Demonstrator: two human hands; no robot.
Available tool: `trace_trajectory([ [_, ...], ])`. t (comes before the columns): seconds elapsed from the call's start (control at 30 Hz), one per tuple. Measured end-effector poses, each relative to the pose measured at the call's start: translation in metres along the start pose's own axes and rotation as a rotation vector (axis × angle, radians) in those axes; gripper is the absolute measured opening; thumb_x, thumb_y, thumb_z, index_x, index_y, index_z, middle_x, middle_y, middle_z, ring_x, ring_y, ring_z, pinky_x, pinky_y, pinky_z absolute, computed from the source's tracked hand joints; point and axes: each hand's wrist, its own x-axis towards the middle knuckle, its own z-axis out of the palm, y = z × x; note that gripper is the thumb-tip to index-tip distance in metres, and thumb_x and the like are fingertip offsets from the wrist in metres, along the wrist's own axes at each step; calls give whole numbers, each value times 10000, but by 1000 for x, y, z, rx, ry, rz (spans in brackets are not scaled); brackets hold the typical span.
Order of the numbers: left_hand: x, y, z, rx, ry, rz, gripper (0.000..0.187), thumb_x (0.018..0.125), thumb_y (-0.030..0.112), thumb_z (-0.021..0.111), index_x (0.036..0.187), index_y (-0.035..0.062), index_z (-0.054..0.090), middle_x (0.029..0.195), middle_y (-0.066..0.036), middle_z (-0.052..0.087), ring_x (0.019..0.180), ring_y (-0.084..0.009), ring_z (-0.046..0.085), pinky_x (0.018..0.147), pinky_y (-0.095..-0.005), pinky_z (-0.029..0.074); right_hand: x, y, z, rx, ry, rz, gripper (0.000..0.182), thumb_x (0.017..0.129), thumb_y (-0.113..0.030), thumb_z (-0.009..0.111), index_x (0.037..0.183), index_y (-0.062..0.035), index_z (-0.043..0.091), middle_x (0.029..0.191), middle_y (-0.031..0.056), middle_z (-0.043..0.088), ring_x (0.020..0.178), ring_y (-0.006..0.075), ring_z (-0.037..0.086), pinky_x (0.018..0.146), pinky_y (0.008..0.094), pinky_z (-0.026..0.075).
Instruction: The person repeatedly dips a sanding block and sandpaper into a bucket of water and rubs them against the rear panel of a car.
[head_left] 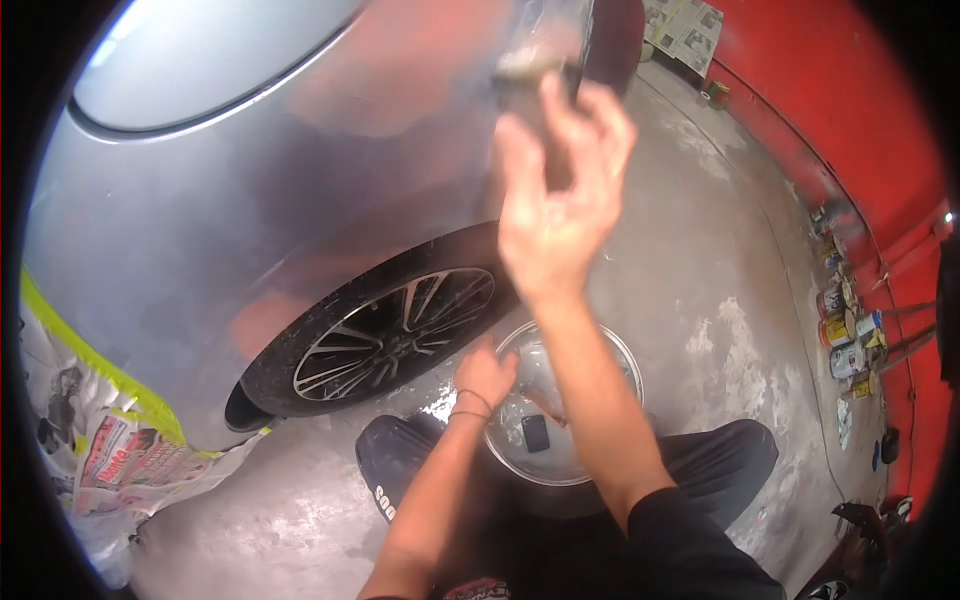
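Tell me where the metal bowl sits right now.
The metal bowl sits on the floor at lower centre of the head view, right of the car wheel, left hand at its rim.

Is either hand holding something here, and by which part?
The right hand pinches a blurred pad or block by its lower end against the car panel. The left hand rests at the basin's rim, holding nothing visible.

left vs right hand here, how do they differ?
The right hand is raised high against the car panel, gripping a dark pad; the left hand is low, resting on the basin rim. The right is blurred, the left sharp. Both are bare.
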Motion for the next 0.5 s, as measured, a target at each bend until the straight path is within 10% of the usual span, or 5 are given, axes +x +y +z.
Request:
trace_trajectory([
  [0.5,7,-9,7,-75,-41,33,544,974,467,714,1327,55,726,1217,-305,771,1181,-505,718,1022,-583,565,-30,-32,-5,-191,-57,40,553,880,-211,911,1419,-242,791,1466,43,727,1163,250,656,1057,422,450],
])
